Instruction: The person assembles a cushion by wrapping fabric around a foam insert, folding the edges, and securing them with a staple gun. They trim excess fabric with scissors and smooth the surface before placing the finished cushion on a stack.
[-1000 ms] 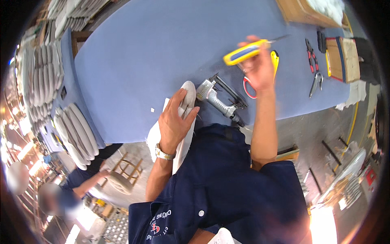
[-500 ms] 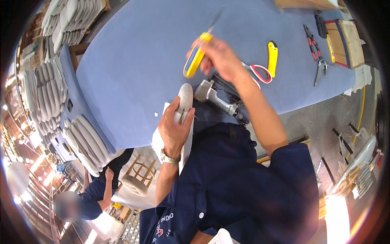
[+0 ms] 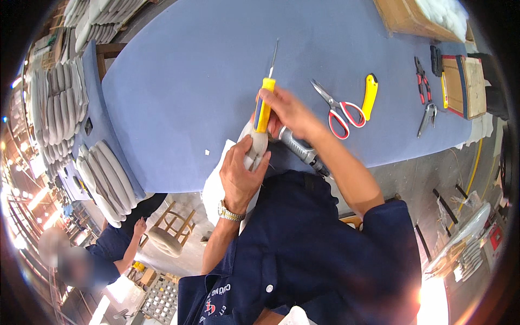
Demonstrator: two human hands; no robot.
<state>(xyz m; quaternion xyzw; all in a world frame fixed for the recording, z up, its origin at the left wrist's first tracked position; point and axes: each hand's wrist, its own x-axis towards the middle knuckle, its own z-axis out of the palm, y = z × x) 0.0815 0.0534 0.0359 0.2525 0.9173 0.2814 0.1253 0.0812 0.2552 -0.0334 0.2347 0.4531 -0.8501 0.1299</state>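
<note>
I see the left hand (image 3: 238,176) gripping the grey pad (image 3: 261,145) by the near edge of the blue bench (image 3: 179,81), and the right hand (image 3: 290,111), close by, wrapped round the yellow tool (image 3: 264,108), its tip toward the far edge. I can't tell if tool and pad touch. It looks like the getting-ready part, so next calls for a tight left grip and care with that tip.

- I count two hands: left hand (image 3: 239,174), right hand (image 3: 292,115)
- one yellow-handled pointed tool (image 3: 264,111)
- one grey padded piece (image 3: 259,143)
- one pair of scissors (image 3: 335,104)
- one nail gun (image 3: 296,144), partly hidden from me
- two plier-like tools (image 3: 423,86)
- one wristwatch (image 3: 231,213)
</note>
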